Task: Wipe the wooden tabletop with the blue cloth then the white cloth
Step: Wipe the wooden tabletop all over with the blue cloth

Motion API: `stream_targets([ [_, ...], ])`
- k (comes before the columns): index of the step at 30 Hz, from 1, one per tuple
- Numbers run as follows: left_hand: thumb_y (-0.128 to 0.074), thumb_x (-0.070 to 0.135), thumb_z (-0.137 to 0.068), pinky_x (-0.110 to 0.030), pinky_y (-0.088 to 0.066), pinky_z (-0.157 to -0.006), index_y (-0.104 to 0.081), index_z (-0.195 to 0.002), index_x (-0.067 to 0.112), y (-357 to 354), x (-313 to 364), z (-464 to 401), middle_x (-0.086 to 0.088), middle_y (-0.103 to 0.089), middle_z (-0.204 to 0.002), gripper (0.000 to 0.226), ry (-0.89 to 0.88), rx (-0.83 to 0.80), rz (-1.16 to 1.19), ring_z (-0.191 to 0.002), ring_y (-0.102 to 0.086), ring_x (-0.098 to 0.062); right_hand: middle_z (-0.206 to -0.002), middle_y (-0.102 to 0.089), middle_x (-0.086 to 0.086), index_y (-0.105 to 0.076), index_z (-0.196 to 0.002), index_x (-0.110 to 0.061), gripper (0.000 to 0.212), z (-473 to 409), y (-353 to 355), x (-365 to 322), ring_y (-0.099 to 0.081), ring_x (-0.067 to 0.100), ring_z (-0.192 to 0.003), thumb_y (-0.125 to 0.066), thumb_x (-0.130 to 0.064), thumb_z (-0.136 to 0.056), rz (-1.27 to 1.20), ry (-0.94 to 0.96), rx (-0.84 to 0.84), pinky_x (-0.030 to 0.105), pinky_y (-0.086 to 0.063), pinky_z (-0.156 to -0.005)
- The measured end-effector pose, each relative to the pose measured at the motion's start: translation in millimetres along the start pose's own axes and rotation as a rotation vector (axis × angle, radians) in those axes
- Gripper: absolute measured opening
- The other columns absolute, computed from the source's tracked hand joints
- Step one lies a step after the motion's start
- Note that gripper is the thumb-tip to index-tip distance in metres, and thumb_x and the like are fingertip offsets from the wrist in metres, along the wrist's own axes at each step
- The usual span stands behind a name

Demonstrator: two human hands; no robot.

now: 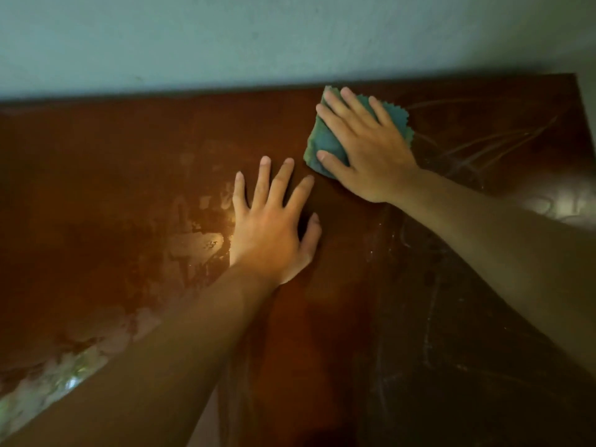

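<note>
The dark reddish wooden tabletop (113, 175) fills most of the view, with pale worn patches and faint wipe streaks. A folded blue cloth (324, 140) with a zigzag edge lies near the table's far edge, right of centre. My right hand (364, 146) presses flat on top of it with straight, spread fingers. My left hand (274, 224) rests flat on the bare wood just left of and nearer than the cloth, fingers spread. No white cloth is in view.
A pale grey-green wall (258, 37) runs right behind the table's far edge. The table's right corner (574, 79) shows at the upper right. Glossy reflections lie at the lower left and right side.
</note>
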State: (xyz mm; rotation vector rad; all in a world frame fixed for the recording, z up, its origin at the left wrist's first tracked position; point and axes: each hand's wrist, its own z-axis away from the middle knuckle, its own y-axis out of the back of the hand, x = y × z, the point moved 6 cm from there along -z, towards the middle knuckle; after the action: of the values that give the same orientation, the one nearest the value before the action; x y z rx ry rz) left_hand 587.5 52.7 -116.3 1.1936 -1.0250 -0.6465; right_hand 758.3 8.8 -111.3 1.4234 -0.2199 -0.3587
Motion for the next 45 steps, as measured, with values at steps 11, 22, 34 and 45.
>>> stream_targets([
  [11, -0.040, 0.048, -0.097, -0.062, -0.005, -0.122, -0.045, -0.149, 0.022, -1, -2, 0, -0.010, -0.033, -0.162, 0.058, 0.006, 0.067, 0.005, -0.154, -0.015, -0.035, -0.173, -0.005, 0.003, -0.013, -0.164, -0.018, 0.078, 24, -7, -1, -0.001, 0.023, -0.160, -0.019, -0.061, -0.099, 0.003, 0.085, -0.052, 0.051, -0.004, -0.129],
  [22, -0.038, 0.050, -0.098, -0.060, -0.005, -0.123, -0.044, -0.150, 0.024, -1, -1, 0, -0.008, -0.033, -0.162, 0.059, 0.019, 0.061, -0.006, -0.155, -0.014, -0.033, -0.173, -0.010, 0.002, -0.017, -0.164, -0.018, 0.075, -15, 5, 28, -0.004, 0.022, -0.160, -0.025, -0.057, -0.100, -0.033, 0.080, -0.025, 0.049, -0.003, -0.129],
  [34, -0.038, 0.050, -0.097, -0.062, -0.006, -0.122, -0.043, -0.150, 0.023, -1, -1, -2, -0.009, -0.033, -0.162, 0.060, 0.006, 0.056, -0.009, -0.154, -0.015, -0.034, -0.173, -0.009, 0.006, -0.016, -0.164, -0.016, 0.076, 48, -13, 0, -0.004, 0.025, -0.160, -0.019, -0.061, -0.102, 0.027, 0.070, -0.043, 0.055, -0.007, -0.128],
  [45, -0.037, 0.050, -0.098, -0.060, -0.004, -0.123, -0.041, -0.152, 0.024, 1, 1, -1, -0.008, -0.030, -0.163, 0.060, 0.021, 0.034, 0.001, -0.155, -0.012, -0.033, -0.173, -0.004, 0.004, -0.011, -0.164, -0.017, 0.078, 39, -9, 5, 0.001, 0.024, -0.160, -0.020, -0.061, -0.100, 0.006, -0.019, -0.047, 0.054, -0.004, -0.128],
])
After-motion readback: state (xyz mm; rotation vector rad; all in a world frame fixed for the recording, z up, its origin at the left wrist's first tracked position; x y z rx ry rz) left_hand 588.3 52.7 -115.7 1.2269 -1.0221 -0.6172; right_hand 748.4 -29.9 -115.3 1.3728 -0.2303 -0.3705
